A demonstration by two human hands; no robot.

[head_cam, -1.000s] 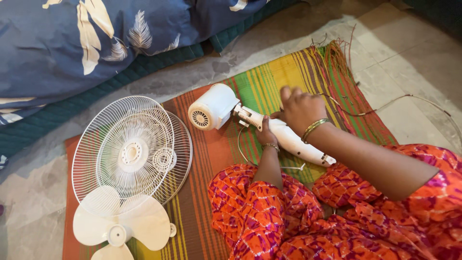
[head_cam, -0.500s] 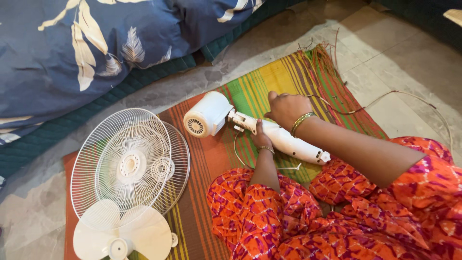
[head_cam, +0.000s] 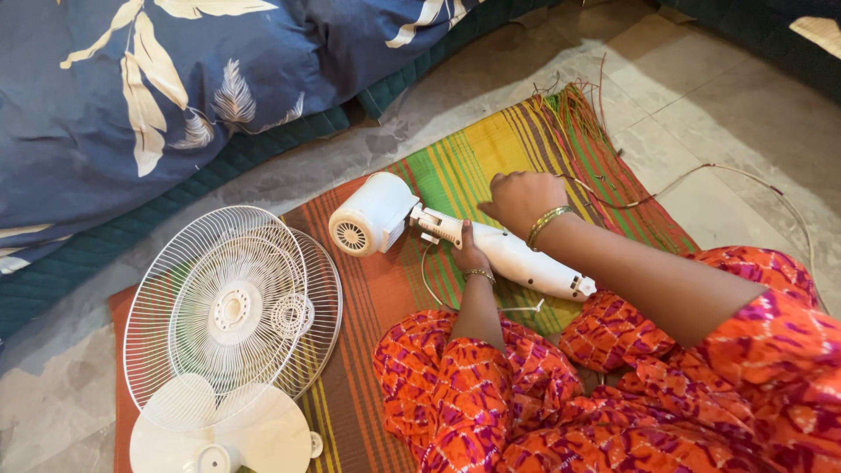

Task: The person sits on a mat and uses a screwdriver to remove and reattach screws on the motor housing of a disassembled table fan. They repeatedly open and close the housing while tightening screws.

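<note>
A white fan body lies on its side on the striped mat: a round motor housing at the left and a long neck running to the right. My left hand grips the neck just right of the motor housing. My right hand, with a gold bangle at the wrist, hovers with curled fingers just above the neck; whether it holds anything I cannot tell. Thin wires trail from the neck onto the mat.
Two white wire fan guards lie stacked on the mat's left side, with the white fan blades in front of them. A blue leaf-patterned cushion lies behind. A thin cable crosses the stone floor at right. My orange-clad legs fill the lower right.
The view has shifted, so everything sits lower and to the left. My right hand has lifted slightly off the neck and curled; my left hand stays on the neck.
</note>
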